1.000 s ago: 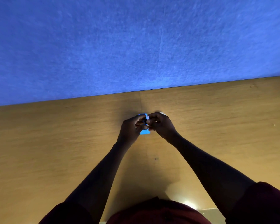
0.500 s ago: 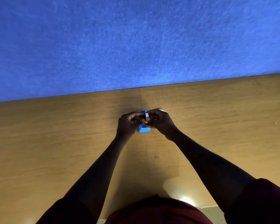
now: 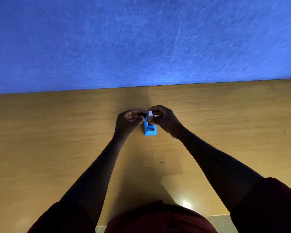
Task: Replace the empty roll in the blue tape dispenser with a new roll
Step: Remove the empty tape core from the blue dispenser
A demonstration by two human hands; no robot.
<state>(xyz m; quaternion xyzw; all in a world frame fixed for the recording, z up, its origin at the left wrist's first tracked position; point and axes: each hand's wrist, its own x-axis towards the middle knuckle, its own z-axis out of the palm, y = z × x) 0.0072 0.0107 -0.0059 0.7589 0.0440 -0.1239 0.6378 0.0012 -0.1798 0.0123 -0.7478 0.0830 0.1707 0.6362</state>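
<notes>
The small blue tape dispenser (image 3: 150, 130) stands on the wooden table (image 3: 57, 140), its near end facing me. Just above its far end, my right hand (image 3: 163, 120) pinches a small white roll (image 3: 149, 114) between thumb and fingers. My left hand (image 3: 128, 121) is close beside it and pinches a small dark piece (image 3: 142, 114), which looks like the spindle hub. The two pieces are a short gap apart. I cannot tell whether the white roll is the empty core or a new one.
A blue felt wall panel (image 3: 141, 39) rises straight from the table's far edge. Bare wood stretches to both sides of the dispenser. My dark red sleeves and torso fill the bottom of the view.
My hands have lifted off the dispenser and drawn slightly apart. The white roll and the dark piece are now separated, and more of the blue dispenser shows below them.
</notes>
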